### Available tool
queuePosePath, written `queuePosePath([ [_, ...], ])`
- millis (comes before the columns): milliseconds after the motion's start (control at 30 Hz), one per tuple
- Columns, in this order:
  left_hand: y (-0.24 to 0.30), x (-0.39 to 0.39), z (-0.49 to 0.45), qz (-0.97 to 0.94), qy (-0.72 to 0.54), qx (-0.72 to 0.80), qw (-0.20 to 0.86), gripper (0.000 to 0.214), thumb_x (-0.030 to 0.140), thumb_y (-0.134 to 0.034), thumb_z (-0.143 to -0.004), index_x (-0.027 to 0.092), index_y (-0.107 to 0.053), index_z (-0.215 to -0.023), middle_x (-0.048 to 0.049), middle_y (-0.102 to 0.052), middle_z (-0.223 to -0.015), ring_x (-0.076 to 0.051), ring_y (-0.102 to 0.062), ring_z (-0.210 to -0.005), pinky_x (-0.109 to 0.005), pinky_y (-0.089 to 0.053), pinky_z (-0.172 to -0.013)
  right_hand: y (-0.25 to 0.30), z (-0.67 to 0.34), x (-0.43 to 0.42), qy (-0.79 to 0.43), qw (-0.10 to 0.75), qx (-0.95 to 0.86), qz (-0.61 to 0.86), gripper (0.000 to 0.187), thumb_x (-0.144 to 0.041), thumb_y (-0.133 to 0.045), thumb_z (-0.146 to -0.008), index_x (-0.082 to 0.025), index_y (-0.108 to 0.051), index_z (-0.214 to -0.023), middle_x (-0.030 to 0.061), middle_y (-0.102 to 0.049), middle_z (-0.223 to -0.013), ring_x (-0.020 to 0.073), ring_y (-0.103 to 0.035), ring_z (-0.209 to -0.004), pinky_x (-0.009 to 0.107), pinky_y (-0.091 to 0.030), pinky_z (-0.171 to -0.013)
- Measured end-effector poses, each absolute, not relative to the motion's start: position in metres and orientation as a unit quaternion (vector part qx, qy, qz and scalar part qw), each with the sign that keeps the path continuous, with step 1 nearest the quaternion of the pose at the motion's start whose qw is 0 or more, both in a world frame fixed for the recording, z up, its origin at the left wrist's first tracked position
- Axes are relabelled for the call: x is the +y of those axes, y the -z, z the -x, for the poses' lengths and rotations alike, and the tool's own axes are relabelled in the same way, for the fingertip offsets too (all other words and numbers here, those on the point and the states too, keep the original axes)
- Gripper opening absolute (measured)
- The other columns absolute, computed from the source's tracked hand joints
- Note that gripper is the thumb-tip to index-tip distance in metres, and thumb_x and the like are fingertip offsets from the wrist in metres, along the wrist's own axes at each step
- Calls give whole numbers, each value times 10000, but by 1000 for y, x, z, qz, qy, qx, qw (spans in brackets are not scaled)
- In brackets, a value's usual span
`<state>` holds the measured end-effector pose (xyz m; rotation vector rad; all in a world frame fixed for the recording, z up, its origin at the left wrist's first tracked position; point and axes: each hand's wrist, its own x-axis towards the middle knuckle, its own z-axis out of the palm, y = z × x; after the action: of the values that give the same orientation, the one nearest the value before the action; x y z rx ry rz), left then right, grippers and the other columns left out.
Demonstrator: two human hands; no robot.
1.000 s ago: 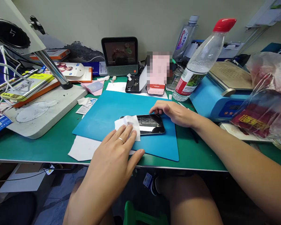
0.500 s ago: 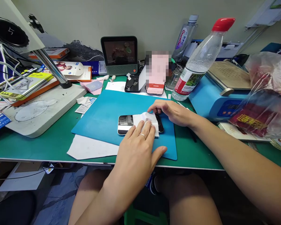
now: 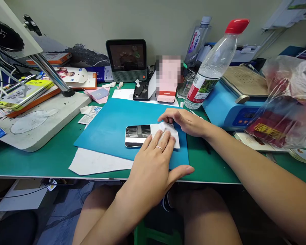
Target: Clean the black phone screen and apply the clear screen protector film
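Note:
A phone (image 3: 134,132) lies flat on the blue mat (image 3: 99,127), its dark glossy face showing striped reflections. Over its right part is spread a thin white wipe (image 3: 175,140). My left hand (image 3: 155,163), with a ring on one finger, lies flat on the wipe, fingers stretched out and thumb spread to the right. At the far right edge of the phone rests my right hand (image 3: 185,120). Its fingers are loosely bent, with the fingertips by the wipe's far edge; nothing shows in its grasp, and its palm side is partly hidden.
Beyond the mat stand a small display (image 3: 127,61), a propped-up phone (image 3: 167,80) and a red-capped bottle (image 3: 204,80). A blue device (image 3: 226,105) and a plastic bag (image 3: 283,112) sit at right. The white stand base (image 3: 48,119) is at left.
My left hand and the wipe have slid right along the phone, uncovering more of its dark face at the left. My right hand stays by the far edge. The view has shifted slightly.

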<state>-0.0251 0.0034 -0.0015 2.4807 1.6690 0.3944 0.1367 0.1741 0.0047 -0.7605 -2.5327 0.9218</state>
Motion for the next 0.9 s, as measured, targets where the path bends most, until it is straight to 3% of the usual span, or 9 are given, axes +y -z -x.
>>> queuePosePath([
  [333,0,10,58,-767,-123,629,29,753,616,-211,-1101,96,-453,-1588,-125,-415,-1670,-318,-336,-1591,-614,-254,-1302,-8,-138,174,-325,159,-892,271,1061,-933,-64,-858,-166,-736,-1152,127,-701,-1031,243,-598,-901,395,-459,-839],
  [633,-5,8,95,-722,-95,682,69,703,591,-227,-1109,141,-426,-1611,-99,-374,-1697,-273,-326,-1599,-555,-287,-1300,-10,-139,173,-325,152,-890,279,1071,-927,-52,-862,-169,-742,-1174,133,-703,-1052,251,-603,-923,406,-461,-846],
  [900,-7,-6,111,-685,-86,718,94,698,617,-245,-1078,206,-506,-1578,-40,-478,-1648,-298,-340,-1592,-547,-306,-1297,-10,-140,172,-329,150,-887,286,1067,-937,-59,-853,-182,-741,-1173,131,-701,-1063,259,-602,-937,416,-456,-857],
])
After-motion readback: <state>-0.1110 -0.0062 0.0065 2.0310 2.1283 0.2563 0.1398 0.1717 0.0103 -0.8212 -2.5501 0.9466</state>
